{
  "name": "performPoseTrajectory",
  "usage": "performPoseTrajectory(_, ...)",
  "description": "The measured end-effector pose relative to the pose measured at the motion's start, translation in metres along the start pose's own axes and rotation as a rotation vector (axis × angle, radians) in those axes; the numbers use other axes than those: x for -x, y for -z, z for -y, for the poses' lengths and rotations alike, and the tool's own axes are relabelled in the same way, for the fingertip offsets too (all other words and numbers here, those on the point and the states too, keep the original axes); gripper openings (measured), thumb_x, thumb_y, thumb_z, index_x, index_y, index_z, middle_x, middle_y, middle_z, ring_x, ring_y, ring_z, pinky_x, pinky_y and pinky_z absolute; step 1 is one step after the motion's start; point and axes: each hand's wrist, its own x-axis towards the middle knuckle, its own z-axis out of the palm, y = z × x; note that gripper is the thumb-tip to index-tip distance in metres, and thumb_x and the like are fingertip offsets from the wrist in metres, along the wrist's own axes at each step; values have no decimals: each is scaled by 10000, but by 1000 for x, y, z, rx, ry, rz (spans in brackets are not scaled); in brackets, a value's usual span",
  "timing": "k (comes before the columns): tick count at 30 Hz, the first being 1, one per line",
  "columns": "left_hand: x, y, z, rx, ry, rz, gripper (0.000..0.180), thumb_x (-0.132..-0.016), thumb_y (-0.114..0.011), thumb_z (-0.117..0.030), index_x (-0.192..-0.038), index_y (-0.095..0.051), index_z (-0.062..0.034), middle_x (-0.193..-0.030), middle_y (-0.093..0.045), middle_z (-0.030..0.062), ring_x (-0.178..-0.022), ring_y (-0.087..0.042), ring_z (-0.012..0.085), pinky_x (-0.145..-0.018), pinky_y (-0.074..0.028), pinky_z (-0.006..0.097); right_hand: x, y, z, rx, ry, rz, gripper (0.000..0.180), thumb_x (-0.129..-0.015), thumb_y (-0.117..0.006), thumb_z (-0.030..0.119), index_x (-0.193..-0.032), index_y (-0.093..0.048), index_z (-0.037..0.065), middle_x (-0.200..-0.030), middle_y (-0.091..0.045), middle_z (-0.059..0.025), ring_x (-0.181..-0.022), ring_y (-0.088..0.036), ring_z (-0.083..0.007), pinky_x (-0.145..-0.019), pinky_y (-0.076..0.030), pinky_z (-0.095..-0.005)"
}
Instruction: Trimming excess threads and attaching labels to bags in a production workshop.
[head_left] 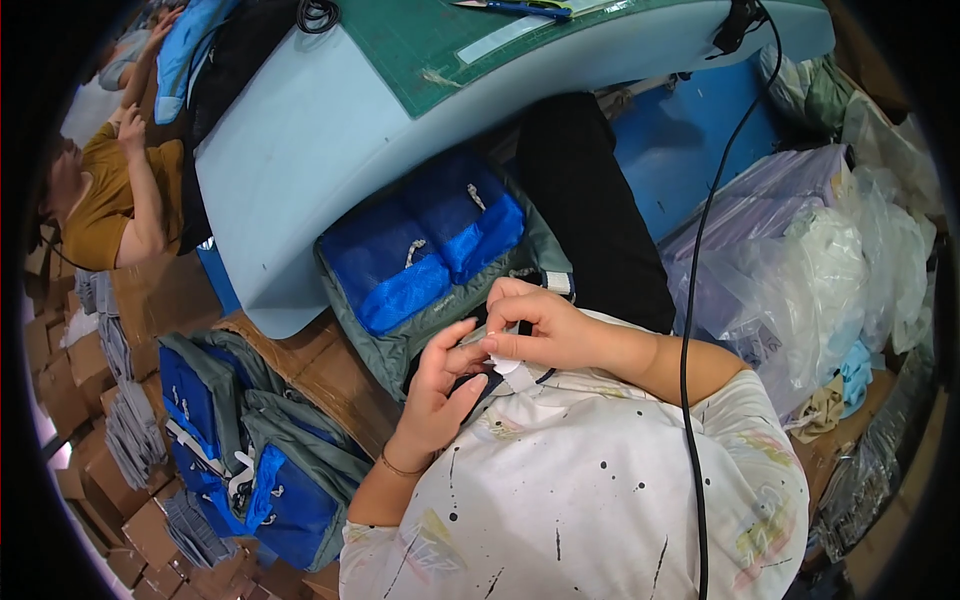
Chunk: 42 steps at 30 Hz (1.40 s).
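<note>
Both hands meet in front of my white patterned shirt, over the near end of a grey-green and blue bag [365,270]. My right hand [540,328] pinches thumb against fingers at a small white piece [508,366], perhaps a tag or strap end; its exact kind is partly hidden. Close beside it, my left hand [442,390] has bent fingers with the thumb apart, its fingertips near the right thumb. The bag lies on my lap, partly under the table edge, with two blue mesh pockets and cord zipper pulls facing up. A white strap piece [558,284] shows at its right corner.
A pale blue table [300,130] carries a green cutting mat [400,50]. More blue and grey-green bags [290,480] are stacked at left, near cardboard. Clear plastic bags [800,270] fill the right. A black cable [686,380] hangs down past my right arm. Another person [125,200] is at far left.
</note>
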Motion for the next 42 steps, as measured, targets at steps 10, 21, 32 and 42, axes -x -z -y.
performPoseTrajectory(10,-10,5,-11,303,174,239,822,-799,-518,-10,-1457,-25,-1,-1237,-542,131,-1229,-452,178,-1038,-320,327,-8,-10,14,226,209,5,182,-789,-698,172,-702,-570,75,-817,-434,-44,-792,-437,-195,-674,-369,-307)
performPoseTrajectory(21,-6,7,8,-306,34,-89,153,-842,-571,44,-991,-605,52,-974,-631,92,-864,-595,125,-758,-469,232,-5,-8,7,73,-128,-67,216,-844,-660,181,-717,-542,52,-844,-425,-31,-759,-425,-108,-591,-402,-225)
performPoseTrajectory(32,-12,2,-7,-649,-239,-56,110,-766,-617,49,-875,-618,37,-823,-629,117,-716,-619,204,-636,-479,274,-1,-11,9,106,-115,-146,216,-854,-651,172,-718,-541,45,-820,-403,-26,-716,-397,-110,-570,-353,-232)
performPoseTrajectory(42,0,-2,14,-113,-63,-75,432,-846,-524,18,-1258,-394,9,-1092,-585,106,-987,-564,163,-895,-425,291,-4,-8,-1,7,-129,-150,191,-838,-666,159,-722,-561,50,-820,-415,-18,-742,-402,-120,-626,-351,-238)
